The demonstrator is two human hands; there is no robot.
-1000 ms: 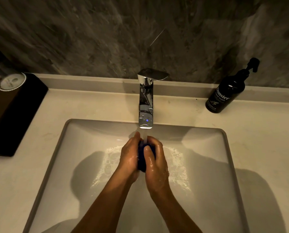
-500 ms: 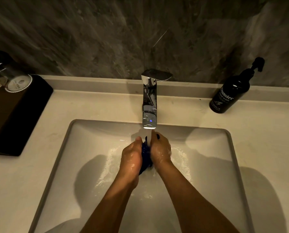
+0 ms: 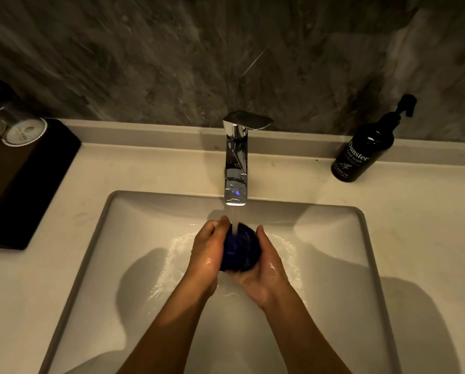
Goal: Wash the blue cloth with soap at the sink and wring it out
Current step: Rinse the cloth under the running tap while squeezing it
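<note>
Over the middle of the sink (image 3: 96,238), just below the tap, the blue cloth (image 3: 239,248) is bunched into a wet ball. The left hand (image 3: 208,252) presses against its left side with fingers curled over it, and the right hand (image 3: 263,273) cups it from below and from the right, palm up; both hands grasp the cloth between them. A thin stream of water (image 3: 234,225) falls from the chrome faucet (image 3: 236,163) straight onto the top of the ball, and water spreads pale over the basin floor beneath the hands. The faucet stands at the middle of the sink's back edge, a small blue light on its spout. Toward the countertop's (image 3: 415,211) back right corner stands a dark pump bottle (image 3: 363,152) labelled hand wash. At the left edge lies a black tray (image 3: 36,179) with an upturned glass (image 3: 15,122) on it.
</note>
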